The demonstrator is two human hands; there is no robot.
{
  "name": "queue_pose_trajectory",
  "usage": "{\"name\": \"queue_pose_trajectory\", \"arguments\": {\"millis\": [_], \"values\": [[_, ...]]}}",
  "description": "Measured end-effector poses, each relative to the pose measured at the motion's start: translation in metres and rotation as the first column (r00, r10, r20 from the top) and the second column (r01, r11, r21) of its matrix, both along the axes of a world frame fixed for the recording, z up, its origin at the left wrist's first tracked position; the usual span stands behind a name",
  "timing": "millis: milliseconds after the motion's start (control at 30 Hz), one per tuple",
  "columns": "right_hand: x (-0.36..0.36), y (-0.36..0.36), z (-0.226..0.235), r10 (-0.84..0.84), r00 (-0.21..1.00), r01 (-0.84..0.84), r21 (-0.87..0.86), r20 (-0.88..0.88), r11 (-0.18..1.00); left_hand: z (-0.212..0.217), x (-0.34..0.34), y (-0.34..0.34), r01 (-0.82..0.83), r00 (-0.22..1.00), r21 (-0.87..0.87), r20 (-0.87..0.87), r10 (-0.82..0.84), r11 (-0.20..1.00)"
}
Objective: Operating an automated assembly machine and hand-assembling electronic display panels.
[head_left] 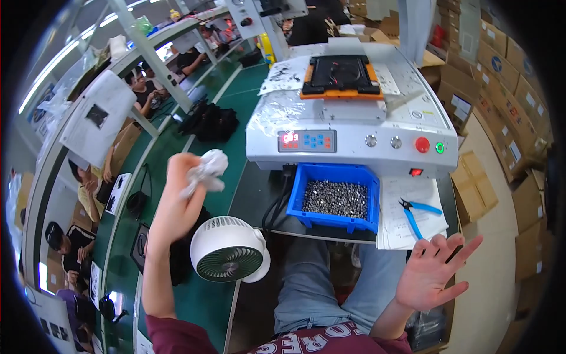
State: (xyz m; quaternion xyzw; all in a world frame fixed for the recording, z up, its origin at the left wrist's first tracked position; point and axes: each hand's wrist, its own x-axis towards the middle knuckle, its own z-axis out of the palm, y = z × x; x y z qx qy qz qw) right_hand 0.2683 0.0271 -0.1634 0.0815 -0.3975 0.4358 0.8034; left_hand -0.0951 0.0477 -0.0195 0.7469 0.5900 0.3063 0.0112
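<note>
My left hand (183, 192) is raised over the green bench, its fingers closed on a crumpled white tissue (209, 168). Just below it stands a small white fan (230, 251). Fingers spread and palm showing, my right hand (433, 274) holds nothing, near the blue-handled cutters (420, 213) on some papers (392, 227). Between my hands, a blue bin (300, 189) full of small metal parts (336, 199) sits in front of a white machine (348, 138). On top of the machine, a black part (344, 74) rests on an orange fixture (342, 94).
The machine's front has a control panel (306, 141), a red button (422, 144) and a green-lit button (440, 147). Black material (212, 121) lies on the green bench (177, 171). Several people sit along the left. Cardboard boxes (495, 76) are stacked at right.
</note>
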Motion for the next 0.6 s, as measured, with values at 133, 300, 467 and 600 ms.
{"name": "queue_pose_trajectory", "arguments": {"millis": [133, 300, 467, 600], "values": [[0.004, -0.005, 0.004, -0.030, 0.997, 0.020, -0.133, -0.075, 0.991, -0.051, -0.077, 0.076, 0.152, 0.987, -0.272, -0.007, -0.159, 0.950], [0.018, -0.011, 0.002, -0.064, 0.991, 0.036, -0.224, -0.120, 0.974, -0.119, -0.078, 0.126, -0.119, 0.992, -0.306, 0.010, 0.128, 0.945], [0.035, -0.014, -0.006, 0.029, 0.998, -0.038, -0.166, -0.059, 0.985, -0.133, -0.043, 0.142, 0.116, 0.932, -0.545, 0.348, 0.098, 0.830], [0.041, -0.002, 0.026, -0.026, 0.952, 0.098, -0.220, 0.306, 0.971, -0.118, -0.028, 0.142, 0.331, 0.759, -0.550, 0.638, 0.130, 0.767]]}}
